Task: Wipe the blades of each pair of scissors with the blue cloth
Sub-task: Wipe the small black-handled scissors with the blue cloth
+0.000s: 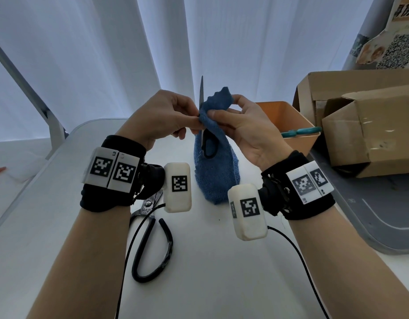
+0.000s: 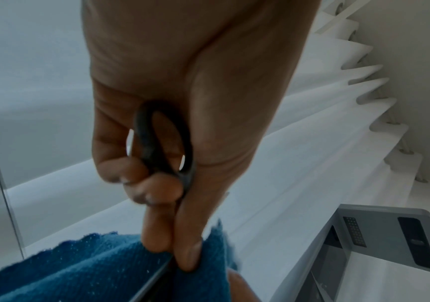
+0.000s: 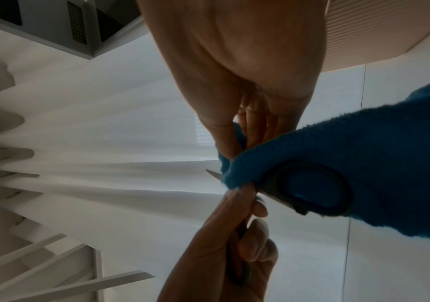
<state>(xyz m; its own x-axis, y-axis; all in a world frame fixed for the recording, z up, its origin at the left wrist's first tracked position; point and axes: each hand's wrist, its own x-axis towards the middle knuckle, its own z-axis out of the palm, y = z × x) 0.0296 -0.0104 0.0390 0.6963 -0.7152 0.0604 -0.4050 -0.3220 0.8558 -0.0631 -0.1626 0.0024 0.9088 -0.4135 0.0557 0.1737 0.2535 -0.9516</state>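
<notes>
**Small scissors held upright, cloth folded round the blade**

The small scissors (image 1: 205, 139) stand upright above the table (image 1: 60, 203), between the two hands, blade tip up and black handle loop down. The blue cloth (image 1: 213, 171) is folded round the blade near the pivot; its long end hangs down behind the handle loop, and whether it reaches the table cannot be told. A short end stands up beside the bare blade tip.

The left hand (image 1: 163, 116) has its fingers curled about the scissors; the left wrist view shows fingers and thumb closed on a black handle loop (image 2: 166, 143). The right hand (image 1: 242, 125) pinches the cloth against the blade between thumb and fingers, its other fingers arched loosely.

A larger pair, the big scissors (image 1: 150, 238), lies flat on the table below the left wrist, with black handles. To the right stands an orange bin (image 1: 288, 118) holding a teal-handled pair (image 1: 300, 131). Cardboard boxes (image 1: 364, 134) stand beyond it. White curtains (image 1: 95, 54) hang behind.
</notes>
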